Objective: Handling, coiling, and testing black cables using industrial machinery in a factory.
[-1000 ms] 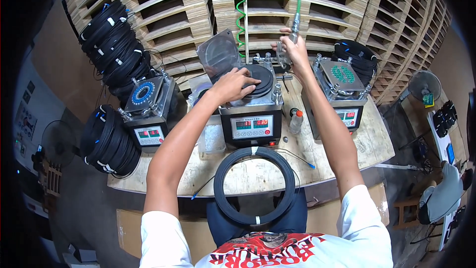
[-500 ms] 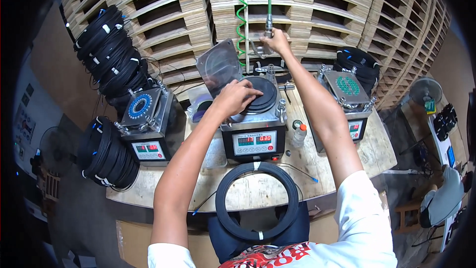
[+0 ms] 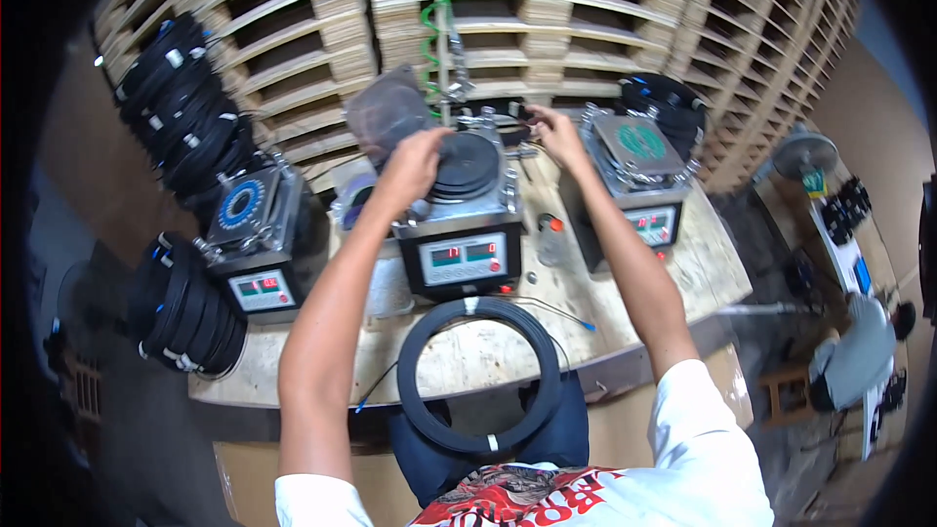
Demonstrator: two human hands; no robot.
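The middle machine [image 3: 463,261] has a round black disc [image 3: 467,164] on its metal top. My left hand [image 3: 415,171] is at the disc's left edge, beside the raised clear lid [image 3: 388,112]; motion blur and the angle hide what its fingers do. Behind and right of this machine is my right hand [image 3: 558,137], its fingers curled together near a dark coil [image 3: 503,109], with whatever they hold unclear. A metal air gun [image 3: 455,68], blurred, hangs by the green spiral hose [image 3: 429,29]. In front of the machine, a black cable coil [image 3: 410,361] leans across my lap and the table edge.
Similar machines stand left [image 3: 264,283] and right [image 3: 652,220]. Stacked cable coils [image 3: 185,303] are at far left, more coils [image 3: 673,102] at back right. A bottle with an orange cap [image 3: 555,225] stands between machines. Wooden pallets [image 3: 547,10] rise behind. A person [image 3: 859,351] sits far right.
My right hand has let go of the air gun and come down to the right, behind the machine. My left hand has slid from the disc's top to its left edge. The view has shifted.
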